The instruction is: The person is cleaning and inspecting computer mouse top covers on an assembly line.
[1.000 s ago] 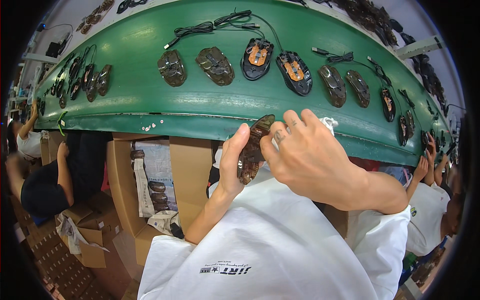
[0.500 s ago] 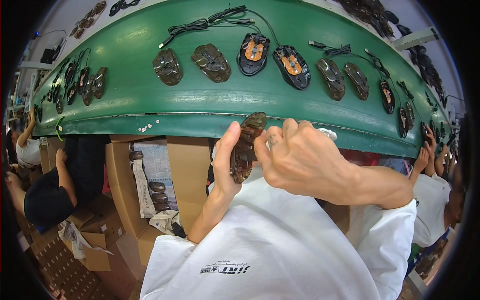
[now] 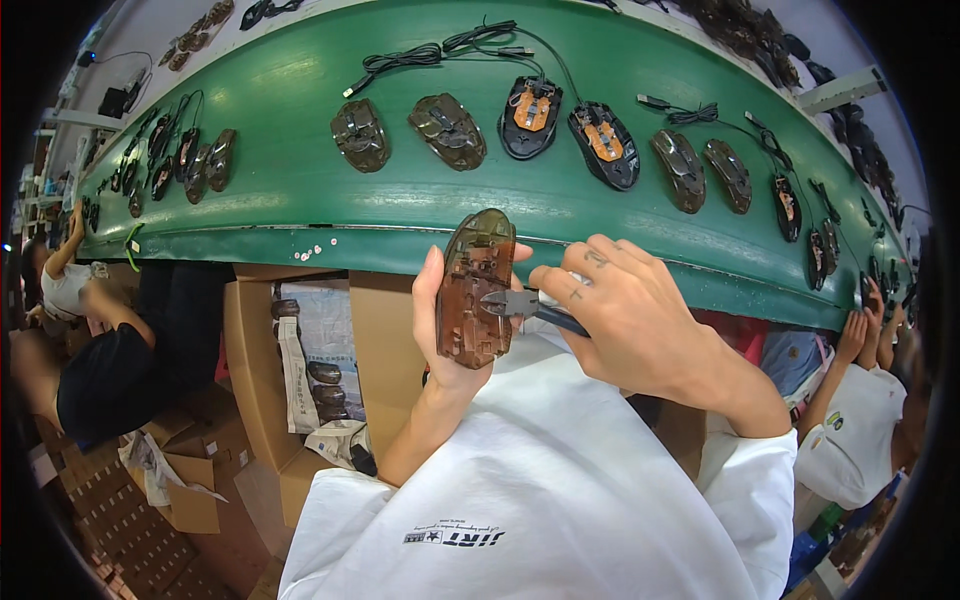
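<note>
My left hand (image 3: 450,385) is closed around a translucent brown mouse top shell (image 3: 478,285), held upright in front of my chest. The ribbed inner side of the shell faces me. In my right hand (image 3: 640,325) is a pair of nippers (image 3: 512,303), my fingers wrapped about the dark handles. The metal jaws reach the right edge of the shell, near its middle. Whether the jaws bite on anything there is too small to tell.
On the green conveyor belt (image 3: 300,205) lie more brown shells (image 3: 446,131) and opened black mice (image 3: 604,145) with coiled cables (image 3: 402,57). Small pale bits (image 3: 316,250) lie on the ledge. A cardboard box (image 3: 385,330) stands below left; people work on both sides.
The shell has turned from edge-on to show its inner side. My right hand has drawn back to the right, and the nippers have come into sight.
</note>
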